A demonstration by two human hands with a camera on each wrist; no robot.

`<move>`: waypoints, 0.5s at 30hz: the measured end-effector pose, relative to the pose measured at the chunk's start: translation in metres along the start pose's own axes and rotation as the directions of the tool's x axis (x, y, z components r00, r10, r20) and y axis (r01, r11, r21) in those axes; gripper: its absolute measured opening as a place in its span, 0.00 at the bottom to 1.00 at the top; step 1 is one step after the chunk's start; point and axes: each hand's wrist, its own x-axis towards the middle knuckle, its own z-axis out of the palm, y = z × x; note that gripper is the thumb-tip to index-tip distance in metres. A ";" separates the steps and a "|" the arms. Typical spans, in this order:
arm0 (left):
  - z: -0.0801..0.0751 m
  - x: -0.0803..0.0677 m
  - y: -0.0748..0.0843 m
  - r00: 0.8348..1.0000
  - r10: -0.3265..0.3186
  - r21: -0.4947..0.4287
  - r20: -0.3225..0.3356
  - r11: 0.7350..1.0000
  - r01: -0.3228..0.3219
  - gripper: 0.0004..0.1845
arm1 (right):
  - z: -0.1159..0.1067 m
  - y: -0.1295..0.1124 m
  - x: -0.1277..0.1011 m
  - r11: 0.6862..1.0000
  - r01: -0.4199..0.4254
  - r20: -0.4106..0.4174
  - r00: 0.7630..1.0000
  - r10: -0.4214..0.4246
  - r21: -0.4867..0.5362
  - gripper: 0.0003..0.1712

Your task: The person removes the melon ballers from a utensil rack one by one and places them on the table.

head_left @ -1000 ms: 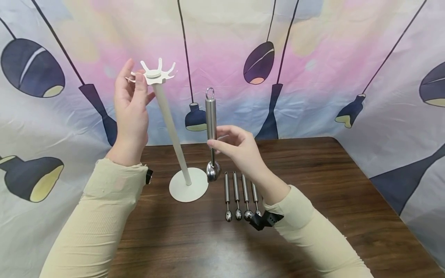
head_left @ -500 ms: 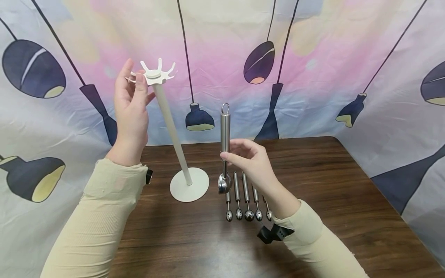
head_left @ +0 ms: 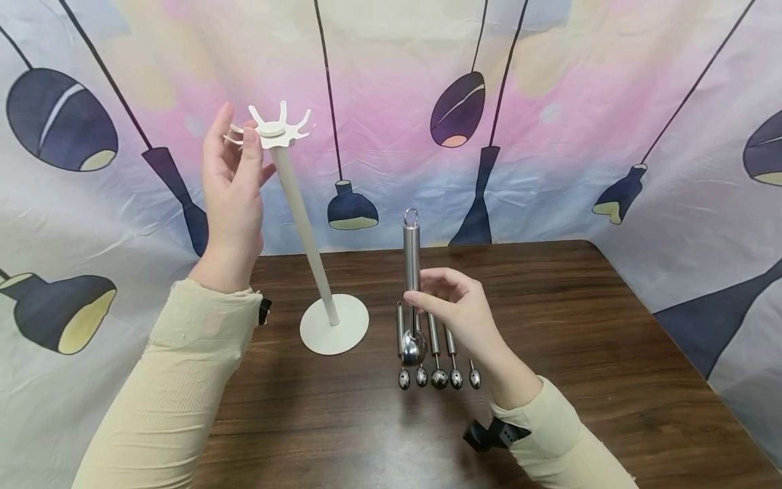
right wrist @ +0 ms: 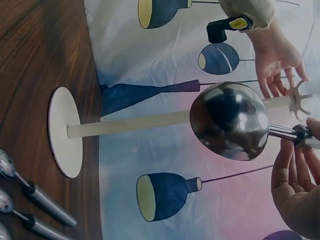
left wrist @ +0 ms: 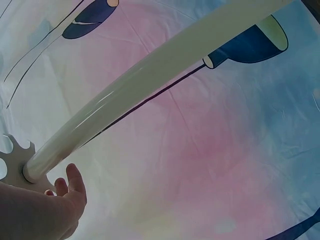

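A white stand with a round base (head_left: 334,324) rises on a thin pole (head_left: 302,231) to a crown of hooks (head_left: 275,129). My left hand (head_left: 241,139) is raised beside that crown, straight fingers touching one prong; the left wrist view shows the pole (left wrist: 150,75) and fingertips (left wrist: 70,185) at the crown. My right hand (head_left: 421,292) pinches the handle of a large steel scoop (head_left: 412,251), held upright with its ring on top. Its bowl (right wrist: 230,120) hangs just above a row of small steel scoops (head_left: 438,360).
The dark wooden table (head_left: 580,326) carries the stand and the several small scoops lying side by side. A printed cloth backdrop (head_left: 550,136) closes in the back and both sides. Black wrist straps (head_left: 495,435) sit on both sleeves.
My right hand has carried the large scoop down and to the right, from beside the stand's pole to over the row of small scoops. The left hand has stayed at the crown.
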 end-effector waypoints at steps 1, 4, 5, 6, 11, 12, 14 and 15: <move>0.000 0.000 0.000 1.000 0.000 -0.004 -0.002 1.000 0.000 0.29 | -0.001 0.002 -0.002 1.000 -0.013 -0.009 1.000 0.013 0.010 0.18; 0.000 -0.002 -0.001 1.000 -0.001 -0.013 -0.001 1.000 0.001 0.30 | -0.006 0.006 -0.007 0.998 -0.043 -0.038 0.998 0.045 0.045 0.16; -0.001 -0.002 -0.001 1.000 -0.001 -0.016 0.001 1.000 0.001 0.30 | -0.008 0.008 -0.009 0.997 -0.050 -0.048 0.997 0.053 0.056 0.15; -0.001 -0.003 -0.001 1.000 -0.002 -0.019 0.002 1.000 0.002 0.30 | -0.010 0.009 -0.010 0.996 -0.058 -0.060 0.996 0.062 0.065 0.15; -0.004 -0.005 -0.001 1.000 -0.015 -0.015 0.000 1.000 0.015 0.29 | -0.019 0.015 -0.016 0.995 -0.076 -0.117 0.990 0.084 0.070 0.14; -0.005 -0.005 -0.001 1.000 -0.016 -0.012 -0.001 1.000 0.016 0.29 | -0.021 0.017 -0.017 0.994 -0.080 -0.129 0.988 0.089 0.077 0.15; -0.006 -0.006 -0.001 1.000 -0.016 -0.009 -0.003 1.000 0.016 0.29 | -0.025 0.020 -0.019 0.993 -0.078 -0.148 0.985 0.091 0.092 0.15; -0.006 -0.006 -0.001 1.000 -0.015 -0.009 -0.004 1.000 0.015 0.29 | -0.027 0.021 -0.020 0.991 -0.075 -0.156 0.984 0.092 0.109 0.16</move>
